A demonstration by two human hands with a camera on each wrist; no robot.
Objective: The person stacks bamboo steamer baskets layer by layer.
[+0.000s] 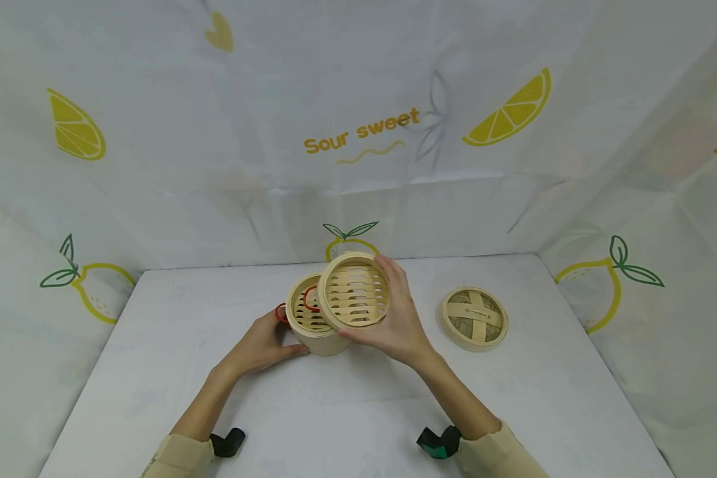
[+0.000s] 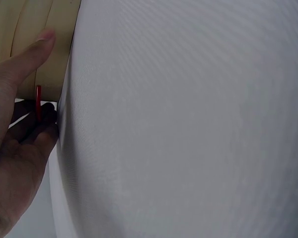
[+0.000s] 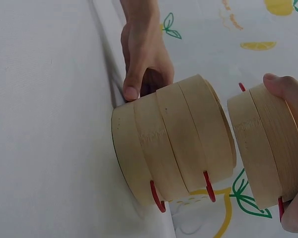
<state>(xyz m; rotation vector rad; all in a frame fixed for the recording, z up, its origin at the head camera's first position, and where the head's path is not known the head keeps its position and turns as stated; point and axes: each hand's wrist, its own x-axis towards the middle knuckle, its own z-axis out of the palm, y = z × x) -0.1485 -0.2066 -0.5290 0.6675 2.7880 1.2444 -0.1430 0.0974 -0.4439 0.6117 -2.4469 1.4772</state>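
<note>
Bamboo steamer tier lifted off its stack

"Sour sweet" is printed on the backdrop (image 1: 361, 133) at upper centre. Right hand (image 1: 394, 318) fingers grip the raised tier (image 1: 355, 292) — left hand (image 1: 263, 345) holds the stack (image 1: 311, 325) mid-tabletop (image 1: 358, 411); the lid (image 1: 475, 318) lies apart, right.

3 steamer tiers (image 1: 319, 328), 1 lid (image 1: 475, 318), 2 hands (image 1: 263, 345)

left arm (image 1: 182, 435): soft tan sleeve, pushed back from the wrist | black strap bit by the cuff | right arm (image 1: 492, 445): same tan sleeve | black and green strap bit | both hands bare, no rings
</note>
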